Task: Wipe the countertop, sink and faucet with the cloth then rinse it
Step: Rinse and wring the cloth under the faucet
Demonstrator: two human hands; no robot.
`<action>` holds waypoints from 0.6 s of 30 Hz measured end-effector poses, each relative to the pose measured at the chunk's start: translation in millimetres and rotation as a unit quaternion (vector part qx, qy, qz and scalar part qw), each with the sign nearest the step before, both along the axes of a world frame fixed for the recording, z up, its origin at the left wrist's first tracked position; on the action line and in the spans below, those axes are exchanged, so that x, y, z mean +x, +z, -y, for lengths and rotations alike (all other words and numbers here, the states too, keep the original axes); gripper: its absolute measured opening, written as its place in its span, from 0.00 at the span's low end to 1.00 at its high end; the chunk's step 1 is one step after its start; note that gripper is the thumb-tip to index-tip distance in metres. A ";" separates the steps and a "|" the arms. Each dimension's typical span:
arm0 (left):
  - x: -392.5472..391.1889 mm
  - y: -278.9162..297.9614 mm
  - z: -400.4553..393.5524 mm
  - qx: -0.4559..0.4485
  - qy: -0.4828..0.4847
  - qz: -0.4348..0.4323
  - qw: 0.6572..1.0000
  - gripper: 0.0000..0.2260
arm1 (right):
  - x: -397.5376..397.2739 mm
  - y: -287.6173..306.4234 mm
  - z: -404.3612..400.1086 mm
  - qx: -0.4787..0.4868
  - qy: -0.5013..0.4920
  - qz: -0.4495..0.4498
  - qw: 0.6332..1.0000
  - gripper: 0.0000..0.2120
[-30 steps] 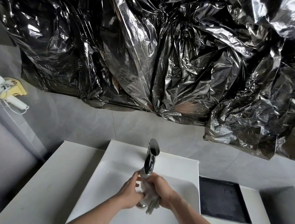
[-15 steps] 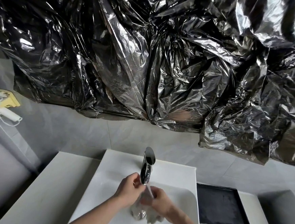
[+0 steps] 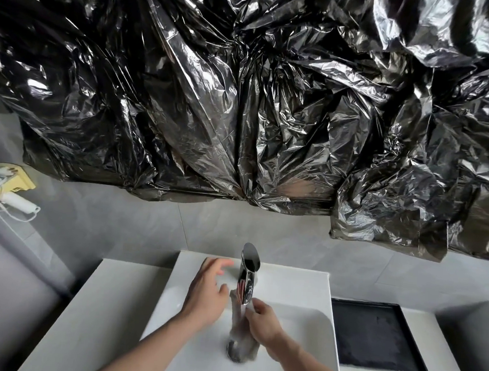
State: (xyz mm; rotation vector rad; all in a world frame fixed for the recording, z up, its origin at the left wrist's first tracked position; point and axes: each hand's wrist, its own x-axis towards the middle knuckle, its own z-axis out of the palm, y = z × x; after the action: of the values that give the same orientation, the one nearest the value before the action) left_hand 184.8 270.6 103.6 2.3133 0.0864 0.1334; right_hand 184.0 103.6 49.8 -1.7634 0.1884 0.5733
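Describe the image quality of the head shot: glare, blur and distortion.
Head view: hard specular glare streaks the crumpled black plastic sheeting and the chrome faucet; the cloth under the spout is motion-smeared, as are the left hand fingertips, while the right hand looks sharper; wide-angle distortion bows the countertop edges; light is soft and even, shadows faint.
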 end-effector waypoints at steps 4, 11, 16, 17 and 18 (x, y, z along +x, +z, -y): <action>8.2 31.4 15.2 0.056 -0.094 0.024 0.994 0.34 | -3.1 2.5 -10.0 -0.011 0.024 0.011 1.000 0.10; 7.5 36.4 22.2 0.157 -0.154 -0.015 0.975 0.36 | -15.7 19.3 -5.2 0.019 0.024 0.001 1.000 0.14; 4.2 39.4 25.7 0.177 -0.162 -0.033 0.970 0.37 | -18.5 17.7 6.3 0.005 0.019 -0.001 1.000 0.15; 2.8 40.4 27.0 0.176 -0.162 -0.039 0.970 0.37 | -18.6 17.5 6.9 0.009 0.015 -0.003 1.000 0.15; 1.1 40.9 28.1 0.175 -0.160 -0.043 0.970 0.37 | -18.9 17.3 7.4 0.012 0.010 -0.006 1.000 0.14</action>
State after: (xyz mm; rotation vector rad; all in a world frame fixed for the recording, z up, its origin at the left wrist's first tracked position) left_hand 185.9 242.5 144.5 2.6485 -0.2896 -0.1277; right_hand 165.1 96.2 67.1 -1.7417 0.1717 0.5972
